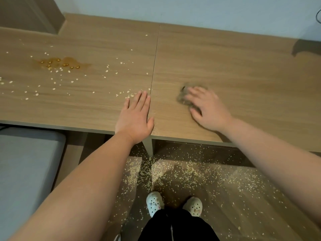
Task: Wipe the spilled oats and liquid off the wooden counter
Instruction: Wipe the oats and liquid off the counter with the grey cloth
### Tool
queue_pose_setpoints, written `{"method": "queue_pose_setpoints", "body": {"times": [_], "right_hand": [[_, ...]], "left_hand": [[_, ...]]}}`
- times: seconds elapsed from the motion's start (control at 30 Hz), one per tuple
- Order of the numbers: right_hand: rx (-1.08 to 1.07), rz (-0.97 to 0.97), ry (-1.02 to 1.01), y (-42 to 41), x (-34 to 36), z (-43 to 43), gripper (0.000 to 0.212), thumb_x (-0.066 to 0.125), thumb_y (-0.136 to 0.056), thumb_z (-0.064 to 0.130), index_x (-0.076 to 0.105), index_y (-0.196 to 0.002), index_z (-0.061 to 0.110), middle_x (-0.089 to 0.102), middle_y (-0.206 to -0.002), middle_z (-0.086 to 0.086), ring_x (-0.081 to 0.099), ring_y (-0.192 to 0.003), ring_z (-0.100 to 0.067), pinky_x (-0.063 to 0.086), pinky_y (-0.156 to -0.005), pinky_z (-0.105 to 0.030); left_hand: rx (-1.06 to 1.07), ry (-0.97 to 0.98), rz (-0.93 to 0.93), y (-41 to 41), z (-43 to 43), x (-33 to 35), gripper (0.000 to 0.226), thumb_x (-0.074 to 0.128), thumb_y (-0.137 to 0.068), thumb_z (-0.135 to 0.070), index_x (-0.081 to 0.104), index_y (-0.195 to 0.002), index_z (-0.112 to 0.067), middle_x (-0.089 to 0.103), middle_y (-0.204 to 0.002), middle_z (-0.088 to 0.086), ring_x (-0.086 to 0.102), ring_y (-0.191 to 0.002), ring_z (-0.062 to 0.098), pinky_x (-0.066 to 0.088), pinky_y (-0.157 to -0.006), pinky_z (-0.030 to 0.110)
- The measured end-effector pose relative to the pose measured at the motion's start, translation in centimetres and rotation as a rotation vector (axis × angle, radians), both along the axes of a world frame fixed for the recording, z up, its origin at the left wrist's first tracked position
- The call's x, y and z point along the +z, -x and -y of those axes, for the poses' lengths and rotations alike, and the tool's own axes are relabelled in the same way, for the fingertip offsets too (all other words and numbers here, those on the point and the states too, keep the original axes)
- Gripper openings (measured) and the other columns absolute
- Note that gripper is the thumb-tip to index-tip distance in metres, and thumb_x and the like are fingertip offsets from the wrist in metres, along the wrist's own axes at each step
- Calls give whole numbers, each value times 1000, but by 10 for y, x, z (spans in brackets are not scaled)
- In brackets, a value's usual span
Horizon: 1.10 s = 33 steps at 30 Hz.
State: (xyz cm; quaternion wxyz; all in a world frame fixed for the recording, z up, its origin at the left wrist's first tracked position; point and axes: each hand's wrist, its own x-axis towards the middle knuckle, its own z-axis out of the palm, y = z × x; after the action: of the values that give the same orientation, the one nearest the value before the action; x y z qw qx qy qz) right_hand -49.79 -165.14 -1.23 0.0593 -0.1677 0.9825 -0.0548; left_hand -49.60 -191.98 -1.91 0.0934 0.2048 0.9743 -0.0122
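Note:
Loose oats (57,82) lie scattered over the left half of the wooden counter (243,70). A brown liquid stain (60,63) with soaked oats sits at the far left. My left hand (135,117) rests flat and open on the counter beside the seam, fingertips touching a small row of oats (129,94). On the right half, my right hand (206,106) presses down on a grey cloth (182,96); hand and cloth are blurred.
Many oats (191,173) cover the wooden floor below the counter edge, around my two white clogs (154,203). A grey cushioned seat (26,162) stands at the lower left. A white wall runs behind the counter, and a dark shadow (305,47) falls at the far right.

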Motion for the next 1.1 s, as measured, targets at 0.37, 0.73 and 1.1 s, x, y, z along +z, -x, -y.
{"method": "queue_pose_setpoints", "body": {"times": [0.37,0.73,1.1], "right_hand": [[-7,-49,24,-13,-3,20,52,34,-96,36,45,-143,19,38,-153,-6,32,-143,-27,11,-119,-51],[-198,52,-60,-26,-4,71,56,25,-98,39,21,-153,26,15,-161,3,12,-149,-21,6,-121,-48],[-438,-22,78,0,2,-43,48,40,-100,27,41,-146,18,33,-156,-6,26,-145,-26,15,-120,-50]], "left_hand": [[-2,7,3,1,0,-1,70,16,-101,-47,-6,-156,-11,-13,-164,6,-16,-151,20,-3,-124,43],[12,-5,49,0,0,-1,76,-1,-89,-51,-7,-155,-13,-12,-164,4,-16,-151,18,-3,-124,43],[13,-7,23,1,-2,1,78,5,-91,-50,7,-157,-10,-2,-164,4,-7,-152,17,-3,-123,40]]}}
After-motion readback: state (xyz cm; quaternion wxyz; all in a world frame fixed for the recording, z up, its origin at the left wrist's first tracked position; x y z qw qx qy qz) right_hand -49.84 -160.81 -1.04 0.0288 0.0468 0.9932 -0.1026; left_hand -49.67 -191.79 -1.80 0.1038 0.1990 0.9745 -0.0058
